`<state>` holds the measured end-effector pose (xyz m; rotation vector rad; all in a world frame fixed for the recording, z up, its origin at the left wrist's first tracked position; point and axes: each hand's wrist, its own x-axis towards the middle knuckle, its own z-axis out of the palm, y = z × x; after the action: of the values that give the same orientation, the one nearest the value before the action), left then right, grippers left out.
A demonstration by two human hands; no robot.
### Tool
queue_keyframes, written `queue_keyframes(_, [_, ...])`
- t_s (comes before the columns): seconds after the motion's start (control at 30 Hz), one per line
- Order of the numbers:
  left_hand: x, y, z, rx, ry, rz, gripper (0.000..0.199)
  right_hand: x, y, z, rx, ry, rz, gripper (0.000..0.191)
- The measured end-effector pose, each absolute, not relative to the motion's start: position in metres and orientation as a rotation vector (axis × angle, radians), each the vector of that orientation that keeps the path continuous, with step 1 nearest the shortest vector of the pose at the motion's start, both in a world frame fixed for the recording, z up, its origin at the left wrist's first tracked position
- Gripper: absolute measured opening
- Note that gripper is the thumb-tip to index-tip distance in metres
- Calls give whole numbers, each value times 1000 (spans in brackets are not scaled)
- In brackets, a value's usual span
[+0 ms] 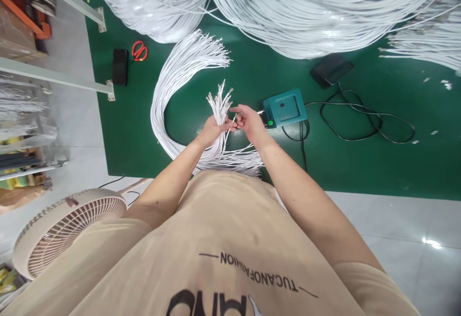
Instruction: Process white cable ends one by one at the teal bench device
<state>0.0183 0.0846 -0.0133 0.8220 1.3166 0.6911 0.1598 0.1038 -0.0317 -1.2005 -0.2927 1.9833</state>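
My left hand (214,129) is closed round a bundle of white cables (219,107), whose ends fan out above the fist. Close beside it, my right hand (248,120) pinches a single white cable (233,120) near its end, with the index finger stretched toward the bundle. Just right of that hand sits a small teal device (284,108) with a green button and a metal tip facing the fingers. A longer curved hank of white cables (162,90) lies to the left and runs round under my hands.
Large heaps of white cable (324,13) cover the back of the green table (360,162). A black power adapter (331,70) and its cord lie at right. On the left are red-handled scissors (139,51), a phone (120,67) and, off the table, a fan (75,229).
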Motion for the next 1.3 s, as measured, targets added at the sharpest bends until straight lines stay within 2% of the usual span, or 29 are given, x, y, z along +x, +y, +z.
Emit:
queue_keyframes(0.3, [13,84,-26,863,1367,698,29,171,106,-31,-1173,-219,2244,29])
queue_keyframes(0.43, [12,84,-30,854,1370,688,31,175,100,-31,-1140,-169,2218,28])
queue_keyframes(0.67, [17,86,-23,818,1345,727,37,177,93,-34,-1109,-152,2158,12])
queue_keyframes(0.87, [18,87,-21,845,1406,729,38,175,97,-28,-1240,-289,2062,24])
queue_keyframes(1.3, [18,87,-21,842,1378,731,35,173,95,-30,-1274,-343,1975,15])
